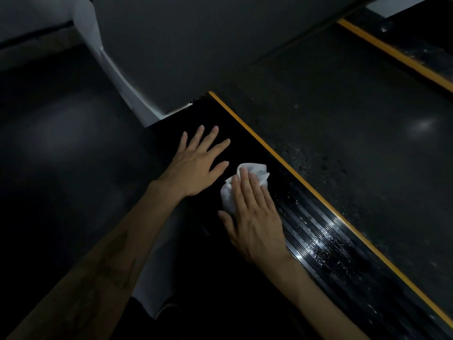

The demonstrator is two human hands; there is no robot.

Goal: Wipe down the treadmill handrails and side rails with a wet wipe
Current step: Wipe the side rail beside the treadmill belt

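Wipe [241, 185] half-hidden under flat right hand [255, 214]; left hand [196, 165] flat, empty.

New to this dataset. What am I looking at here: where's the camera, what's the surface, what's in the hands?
There is one picture, taken by a wide-angle camera worn on a person's head, looking down at their own bare hands. No robot is involved. The dark ribbed strip is a treadmill side rail, edged by a yellow stripe, with the running belt beyond it. The right hand presses a crumpled white wet wipe onto the rail with straight fingers. The left hand lies flat and spread on the rail beside it, holding nothing. Droplets glisten on the ribs nearer the camera.
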